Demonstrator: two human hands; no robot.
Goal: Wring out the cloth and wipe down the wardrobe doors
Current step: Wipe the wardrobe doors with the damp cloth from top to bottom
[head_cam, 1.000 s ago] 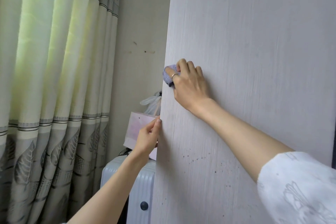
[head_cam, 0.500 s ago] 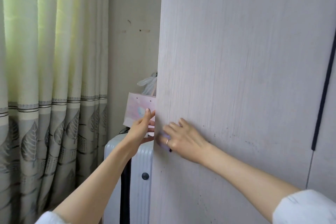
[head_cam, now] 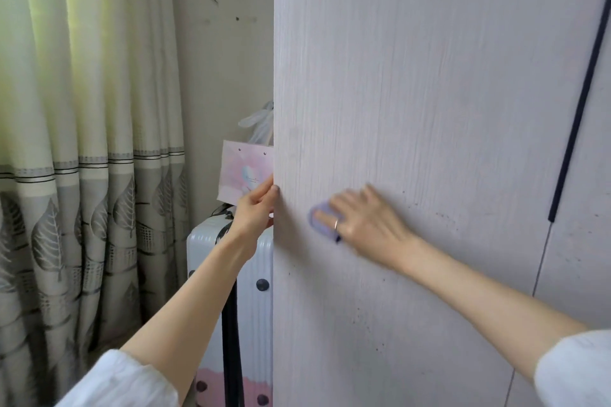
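Head view first, and it's the only one I get. Left hand (head_cam: 261, 205) holds the free edge of the wardrobe door (head_cam: 413, 92), thumb on the front, fingers curled round the back. I think that's to keep the door from swinging while it gets rubbed. Right hand (head_cam: 363, 218) lies flat on the door w/ straight fingers, pressing the cloth (head_cam: 320, 220) onto the wood. Flat fingers push more of the cloth on the door, I guess. The cloth is small and purple, bunched up, and mostly under the fingers; just a bit sticks out on the left side. It's about mid-height in the pic, near the left hand but apart from it. The right hand looks blurry, so prob it's rubbing right now. Little dark spots (head_cam: 446, 218) sit on the door just right of that hand, and more lower down, so wiping isn't done yet. A dark thin handle (head_cam: 575, 122) runs down the door's far side, well apart from both hands. Behind the door stand a pale suitcase (head_cam: 205, 251) w/ a pink gift bag (head_cam: 244, 172) on top, and a curtain (head_cam: 82, 142) hangs at the left.
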